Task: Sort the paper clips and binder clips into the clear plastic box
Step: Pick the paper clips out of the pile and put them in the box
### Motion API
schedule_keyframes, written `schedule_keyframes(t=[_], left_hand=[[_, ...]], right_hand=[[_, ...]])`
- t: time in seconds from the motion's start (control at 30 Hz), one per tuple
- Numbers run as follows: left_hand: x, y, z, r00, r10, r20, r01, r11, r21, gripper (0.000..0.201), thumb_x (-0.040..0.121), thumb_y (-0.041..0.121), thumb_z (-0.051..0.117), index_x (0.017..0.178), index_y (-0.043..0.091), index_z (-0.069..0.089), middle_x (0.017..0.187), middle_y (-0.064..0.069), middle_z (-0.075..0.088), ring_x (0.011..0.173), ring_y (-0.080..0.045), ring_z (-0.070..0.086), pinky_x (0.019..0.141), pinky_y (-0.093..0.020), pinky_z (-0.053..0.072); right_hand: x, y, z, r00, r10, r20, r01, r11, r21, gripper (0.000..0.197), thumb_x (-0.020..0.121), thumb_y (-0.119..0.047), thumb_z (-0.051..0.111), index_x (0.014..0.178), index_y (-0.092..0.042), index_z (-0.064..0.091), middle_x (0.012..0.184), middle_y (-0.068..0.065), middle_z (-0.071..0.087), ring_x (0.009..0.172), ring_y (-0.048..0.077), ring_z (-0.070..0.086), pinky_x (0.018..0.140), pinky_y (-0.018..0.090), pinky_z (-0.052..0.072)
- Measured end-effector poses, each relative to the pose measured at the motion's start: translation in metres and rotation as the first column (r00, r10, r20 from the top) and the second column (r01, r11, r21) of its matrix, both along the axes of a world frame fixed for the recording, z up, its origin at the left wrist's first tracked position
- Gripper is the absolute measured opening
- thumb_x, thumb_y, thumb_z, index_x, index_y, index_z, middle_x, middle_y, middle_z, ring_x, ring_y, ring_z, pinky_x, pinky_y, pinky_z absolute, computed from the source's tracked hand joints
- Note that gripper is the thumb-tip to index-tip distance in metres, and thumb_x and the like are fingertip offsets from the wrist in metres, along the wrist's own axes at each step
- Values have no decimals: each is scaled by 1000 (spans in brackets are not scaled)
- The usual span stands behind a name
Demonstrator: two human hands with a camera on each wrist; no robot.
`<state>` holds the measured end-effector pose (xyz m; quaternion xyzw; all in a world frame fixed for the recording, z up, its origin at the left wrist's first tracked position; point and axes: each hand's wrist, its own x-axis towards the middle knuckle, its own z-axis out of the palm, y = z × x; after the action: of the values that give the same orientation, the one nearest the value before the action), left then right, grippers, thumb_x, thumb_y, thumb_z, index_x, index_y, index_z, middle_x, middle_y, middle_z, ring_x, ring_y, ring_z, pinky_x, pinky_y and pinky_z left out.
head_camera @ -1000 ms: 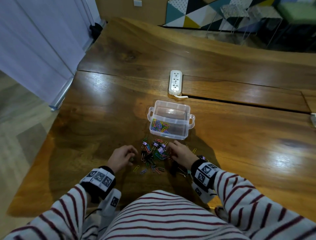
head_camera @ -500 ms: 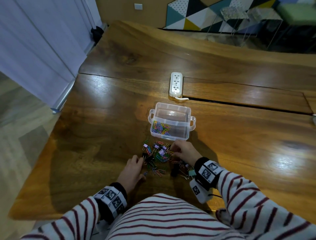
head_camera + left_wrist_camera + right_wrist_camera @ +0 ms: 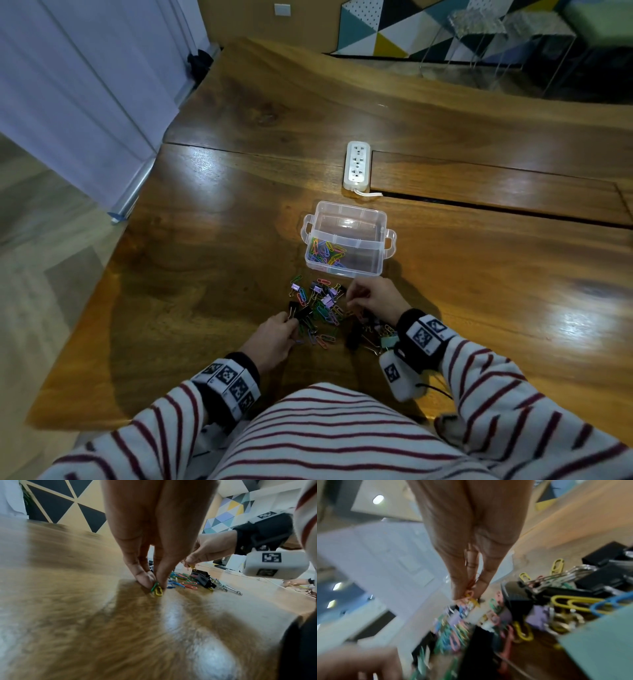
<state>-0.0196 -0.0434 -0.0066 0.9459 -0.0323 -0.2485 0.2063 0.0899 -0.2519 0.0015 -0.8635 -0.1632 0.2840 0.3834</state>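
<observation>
A clear plastic box (image 3: 346,240) stands open on the wooden table, with coloured paper clips (image 3: 327,253) in its near left part. Just in front of it lies a mixed pile of paper clips and binder clips (image 3: 318,308). My left hand (image 3: 274,337) is at the pile's near left side and pinches a green and a yellow paper clip (image 3: 157,588) against the tabletop. My right hand (image 3: 371,299) is at the pile's right side and pinches a few pink and yellow paper clips (image 3: 468,596) just above the heap. Black binder clips (image 3: 539,588) lie under my right wrist.
A white power strip (image 3: 357,165) lies beyond the box, its cable running into a slot in the table (image 3: 479,205). A teal binder clip (image 3: 388,342) sits by my right wrist. The table's left edge (image 3: 113,267) drops to the floor beside a white curtain.
My left hand drew back toward me, then came forward again to the pile's near left and pinched clips. My right hand stayed at the pile's right side, gathering clips. The head view shifted slightly.
</observation>
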Motion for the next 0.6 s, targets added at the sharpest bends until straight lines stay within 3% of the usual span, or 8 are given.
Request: schedule_keyframes(t=[0.07, 0.2, 0.3, 0.43, 0.6], left_hand=[[0, 1, 0, 1000, -23, -17, 23, 1000, -11, 14, 90, 10, 48, 103, 8, 53, 109, -8, 48, 95, -21, 49, 82, -29, 44], [5, 6, 0, 999, -26, -26, 24, 998, -62, 13, 87, 7, 52, 99, 7, 56, 104, -6, 53, 93, -18, 51, 79, -22, 42], [11, 15, 7, 995, 93, -43, -99, 979, -180, 8, 83, 8, 61, 90, 12, 60, 95, -1, 59, 92, -14, 56, 80, -19, 44], [40, 20, 30, 966, 256, -21, -247, 902, -355, 9, 82, 11, 64, 91, 14, 62, 97, 2, 63, 93, -11, 57, 89, -24, 46], [100, 5, 52, 956, 282, 82, -217, 865, -453, 7, 84, 7, 61, 90, 9, 60, 87, 1, 60, 84, -11, 55, 72, -14, 44]], right_hand=[[3, -4, 7, 988, -64, -138, 80, 990, 116, 12, 77, -5, 69, 76, -14, 61, 81, 2, 68, 73, 12, 63, 72, 25, 53], [3, -7, 16, 934, -110, -339, 212, 936, 282, 7, 80, -3, 65, 81, -8, 59, 85, 10, 68, 68, 5, 63, 62, 15, 50], [2, -7, 18, 908, -120, -402, 265, 907, 327, 8, 81, 1, 62, 84, -6, 59, 83, 8, 68, 66, 3, 65, 60, 14, 50], [-1, -8, 14, 932, -109, -345, 211, 938, 275, 10, 81, 3, 61, 90, -2, 63, 84, 7, 70, 67, 2, 67, 61, 17, 52], [-7, -5, 15, 985, -125, -120, 144, 975, 167, 10, 80, 0, 64, 88, -4, 68, 78, 0, 69, 60, -6, 63, 58, 10, 51]])
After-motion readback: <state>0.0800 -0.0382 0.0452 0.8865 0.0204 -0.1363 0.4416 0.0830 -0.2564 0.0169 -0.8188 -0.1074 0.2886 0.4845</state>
